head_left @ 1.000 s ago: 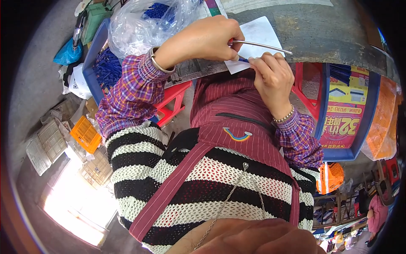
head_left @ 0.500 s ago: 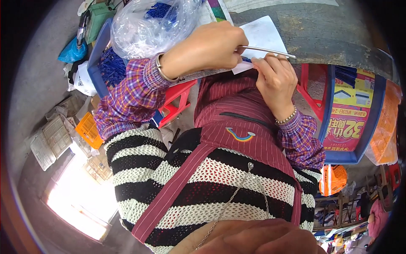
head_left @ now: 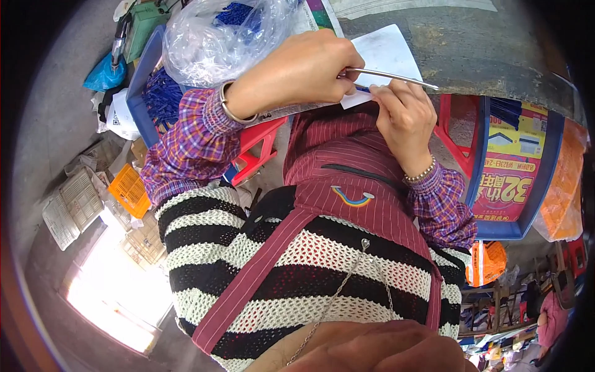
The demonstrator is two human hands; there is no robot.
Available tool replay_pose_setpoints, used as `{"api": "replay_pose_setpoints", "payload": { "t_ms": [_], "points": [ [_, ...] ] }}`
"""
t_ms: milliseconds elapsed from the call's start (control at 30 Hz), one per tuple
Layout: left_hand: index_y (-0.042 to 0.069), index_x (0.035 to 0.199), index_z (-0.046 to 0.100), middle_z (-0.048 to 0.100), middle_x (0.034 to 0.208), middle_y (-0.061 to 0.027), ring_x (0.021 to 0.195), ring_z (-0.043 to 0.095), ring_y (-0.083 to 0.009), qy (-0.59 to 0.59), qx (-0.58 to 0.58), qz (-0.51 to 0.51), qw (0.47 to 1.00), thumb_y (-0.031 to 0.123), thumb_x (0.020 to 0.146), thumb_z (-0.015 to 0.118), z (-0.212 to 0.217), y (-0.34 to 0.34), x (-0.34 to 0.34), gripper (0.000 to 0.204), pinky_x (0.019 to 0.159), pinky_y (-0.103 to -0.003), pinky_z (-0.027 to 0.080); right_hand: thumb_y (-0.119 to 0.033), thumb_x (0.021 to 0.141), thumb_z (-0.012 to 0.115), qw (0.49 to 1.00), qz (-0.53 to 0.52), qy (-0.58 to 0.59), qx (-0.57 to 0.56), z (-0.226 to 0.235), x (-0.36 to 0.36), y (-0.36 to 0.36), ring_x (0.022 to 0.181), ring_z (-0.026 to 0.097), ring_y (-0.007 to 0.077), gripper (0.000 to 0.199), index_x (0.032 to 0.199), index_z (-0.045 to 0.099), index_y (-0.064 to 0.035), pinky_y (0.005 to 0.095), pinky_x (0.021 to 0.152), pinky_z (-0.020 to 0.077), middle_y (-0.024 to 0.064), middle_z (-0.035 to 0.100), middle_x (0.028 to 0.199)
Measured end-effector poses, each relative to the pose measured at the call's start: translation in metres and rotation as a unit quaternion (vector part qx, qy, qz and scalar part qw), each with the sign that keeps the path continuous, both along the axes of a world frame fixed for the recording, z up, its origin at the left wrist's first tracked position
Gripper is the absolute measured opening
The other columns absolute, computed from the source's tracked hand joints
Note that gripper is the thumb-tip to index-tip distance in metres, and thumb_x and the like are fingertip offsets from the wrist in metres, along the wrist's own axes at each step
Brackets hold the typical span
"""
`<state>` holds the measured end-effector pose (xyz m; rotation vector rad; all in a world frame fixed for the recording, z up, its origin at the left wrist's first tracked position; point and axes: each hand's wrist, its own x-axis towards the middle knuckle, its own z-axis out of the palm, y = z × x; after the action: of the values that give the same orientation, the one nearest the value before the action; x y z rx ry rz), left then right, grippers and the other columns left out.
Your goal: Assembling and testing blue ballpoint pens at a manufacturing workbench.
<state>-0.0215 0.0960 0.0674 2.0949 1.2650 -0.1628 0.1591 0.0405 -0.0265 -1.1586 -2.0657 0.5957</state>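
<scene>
The left hand (head_left: 297,74) was closed around one end of a thin metal rod (head_left: 396,77). The rod stuck out from the fingers and ran to the right, tilted a little downward. Its long line went almost flat across the top of the picture, from the left hand's fist out past the right hand (head_left: 403,118). The free tip hung in the air over the edge of the grey table (head_left: 483,49).

The right hand sat just under the rod, near its middle. Its fingers were pinched shut on something small and blue, right by the corner of a white paper (head_left: 387,53). The small thing was too tiny to tell what it was. The pinch touched the paper's lower edge and lay just below the rod, so the rod was above and a bit to the left of that grip.

Both hands were close together, in front of the person's red striped apron (head_left: 347,167). The left hand was the one nearer the rod's held end. A clear plastic bag (head_left: 217,37) with blue pieces lay to the left, well apart from the hands.
</scene>
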Motion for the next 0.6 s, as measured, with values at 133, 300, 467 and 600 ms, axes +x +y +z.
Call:
{"api": "replay_pose_setpoints", "payload": {
  "t_ms": [133,300,467,600],
  "points": [
    [0.002,0.073,0.064,0.057,0.06,-0.0157,0.057,0.057,-0.0321,0.004,-0.019,0.007,1.0,0.012,0.067,0.064,-0.004,-0.002,-0.001,0.011,0.053,-0.037,0.043,-0.001,0.062,0.061,1.0,-0.001,0.005,0.004,-0.001,-0.001,0.0,0.072,0.055,0.0202,0.018,0.078,0.066,-0.0084,0.0318,0.063,0.0435,0.0018,0.058,0.076],
    [0.002,0.073,0.064,0.057,0.061,-0.0158,0.057,0.056,-0.0314,0.006,-0.02,0.006,1.0,0.012,0.067,0.064,-0.005,0.001,0.0,0.012,0.053,-0.037,0.042,-0.001,0.061,0.062,1.0,0.0,-0.002,0.0,0.0,0.0,0.0,0.074,0.056,0.0204,0.019,0.078,0.066,-0.0088,0.0318,0.064,0.044,0.0022,0.059,0.078],
    [0.002,0.071,0.063,0.057,0.06,-0.0153,0.057,0.056,-0.0311,0.002,-0.011,-0.007,1.0,0.012,0.067,0.065,-0.007,0.003,-0.001,0.012,0.053,-0.037,0.042,-0.001,0.062,0.061,1.0,-0.004,0.003,0.015,-0.002,0.0,0.0,0.075,0.057,0.0206,0.019,0.079,0.066,-0.0089,0.0318,0.065,0.0442,0.0022,0.06,0.079],
    [0.001,0.068,0.062,0.056,0.058,-0.0152,0.055,0.056,-0.031,0.004,-0.015,-0.03,0.999,0.012,0.066,0.065,-0.009,0.011,0.003,0.011,0.051,-0.037,0.042,-0.002,0.062,0.06,1.0,-0.008,-0.008,0.023,-0.002,-0.001,0.0,0.075,0.056,0.0209,0.019,0.079,0.065,-0.0093,0.0319,0.065,0.0441,0.0022,0.059,0.079]
  ]
}}
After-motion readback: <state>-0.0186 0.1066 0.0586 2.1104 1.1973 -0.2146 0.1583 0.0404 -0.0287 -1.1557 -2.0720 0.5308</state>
